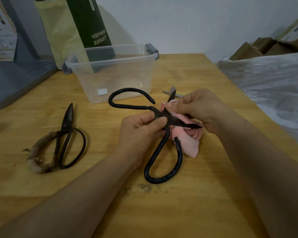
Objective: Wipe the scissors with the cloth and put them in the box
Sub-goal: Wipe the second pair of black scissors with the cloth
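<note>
Scissors (177, 122) were held open before the plastic box (119, 79): left hand (139, 131) pinched the pivot, right hand (201, 107) clutched pink cloth (191, 145) against the blade.

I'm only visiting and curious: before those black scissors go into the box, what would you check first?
1. Left hand grips the black scissors near the pivot: ok.
2. Right hand holds the pink cloth against a blade: ok.
3. Blades closed for safe carrying: not ok, they stand wide apart.
4. Blades wiped clean: cannot tell.
5. Clear box has no lid on and has room inside: ok.
</note>
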`<state>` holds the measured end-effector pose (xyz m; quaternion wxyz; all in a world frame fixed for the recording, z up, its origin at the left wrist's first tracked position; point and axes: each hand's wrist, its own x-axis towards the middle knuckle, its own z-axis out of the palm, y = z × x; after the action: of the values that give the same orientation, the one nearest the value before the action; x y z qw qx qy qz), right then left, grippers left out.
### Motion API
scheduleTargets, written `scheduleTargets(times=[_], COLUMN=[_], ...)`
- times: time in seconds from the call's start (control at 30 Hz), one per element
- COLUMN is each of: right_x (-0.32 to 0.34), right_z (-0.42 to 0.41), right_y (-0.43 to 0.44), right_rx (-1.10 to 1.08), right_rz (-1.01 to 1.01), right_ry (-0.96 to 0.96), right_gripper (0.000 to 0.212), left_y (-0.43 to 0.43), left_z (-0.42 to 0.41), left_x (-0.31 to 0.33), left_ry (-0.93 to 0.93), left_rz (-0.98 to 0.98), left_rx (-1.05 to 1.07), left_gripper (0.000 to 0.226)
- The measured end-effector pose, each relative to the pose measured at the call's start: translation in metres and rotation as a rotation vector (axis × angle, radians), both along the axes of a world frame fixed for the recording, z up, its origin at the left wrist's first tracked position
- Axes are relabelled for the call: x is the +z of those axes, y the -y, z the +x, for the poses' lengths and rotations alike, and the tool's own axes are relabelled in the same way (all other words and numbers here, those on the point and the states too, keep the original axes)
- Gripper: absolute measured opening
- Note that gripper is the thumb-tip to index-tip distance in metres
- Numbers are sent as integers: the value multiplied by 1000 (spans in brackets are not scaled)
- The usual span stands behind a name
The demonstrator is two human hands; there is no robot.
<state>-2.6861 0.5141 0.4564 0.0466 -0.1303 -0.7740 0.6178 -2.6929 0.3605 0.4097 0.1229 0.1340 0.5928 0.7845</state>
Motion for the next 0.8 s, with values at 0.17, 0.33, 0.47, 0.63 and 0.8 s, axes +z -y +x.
scheduleTargets(times=[0.17,0.33,0.47,0.63,0.8], right_x=[-1,-2,-7,0,-11], right_z=[-3,-1,-12,-12,-15], right_y=[-1,0,3,5,3], right_rx=[-21,18,-123,41,-5], right_rz=[33,49,19,158,-32], right_ry=[-9,38,-49,46,2], right_gripper=[34,39,30,67,32], left_y=[-1,-1,-2,-3,-5], left_z=[1,-1,-3,-10,-12], left_x=[1,0,1,3,4], left_ry=[11,18,24,38,38], left_rz=[8,17,2,59,40], left_rx=[3,4,29,36,5], left_gripper=[13,13,9,13,13])
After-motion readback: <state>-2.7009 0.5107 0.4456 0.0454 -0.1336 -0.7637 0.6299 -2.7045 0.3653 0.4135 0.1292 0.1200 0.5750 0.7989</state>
